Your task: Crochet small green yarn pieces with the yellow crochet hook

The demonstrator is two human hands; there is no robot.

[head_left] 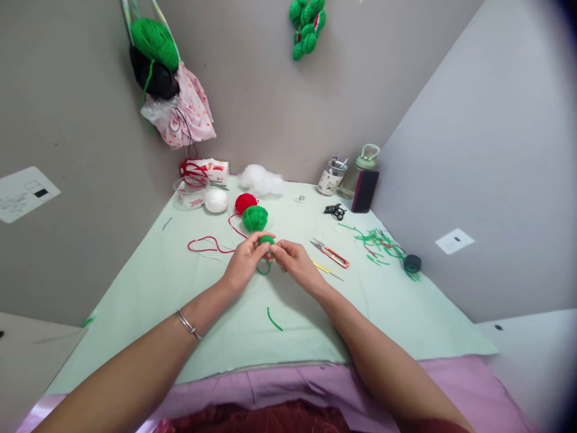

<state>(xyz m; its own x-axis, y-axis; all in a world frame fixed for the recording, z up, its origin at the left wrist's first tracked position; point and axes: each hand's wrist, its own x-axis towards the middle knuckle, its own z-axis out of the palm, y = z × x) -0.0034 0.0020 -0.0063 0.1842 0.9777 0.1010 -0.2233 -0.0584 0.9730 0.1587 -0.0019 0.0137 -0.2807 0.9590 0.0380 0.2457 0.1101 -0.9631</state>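
Over the middle of the table, my left hand (247, 257) is closed round a small green crocheted piece (267, 239), thumb and fingers pinching it. My right hand (294, 258) meets it from the other side, its thumb and forefinger pinched together at the edge of the piece. Whether a needle or strand is between those right fingertips is too small to make out. A loop of green yarn (264, 269) hangs below the hands. Just beyond lie a green yarn ball (255, 219) and a red yarn ball (246, 203). A yellow-handled crochet hook (322, 267) rests right of my right hand.
Orange thread snips (331, 254) and a black hair claw (334, 211) lie to the right, near green yarn scraps (376, 243) and black tape (412, 263). Behind stand a pen cup (332, 180), a bottle (349, 182), a phone (365, 191), white stuffing (260, 180) and a white yarn ball (216, 201).
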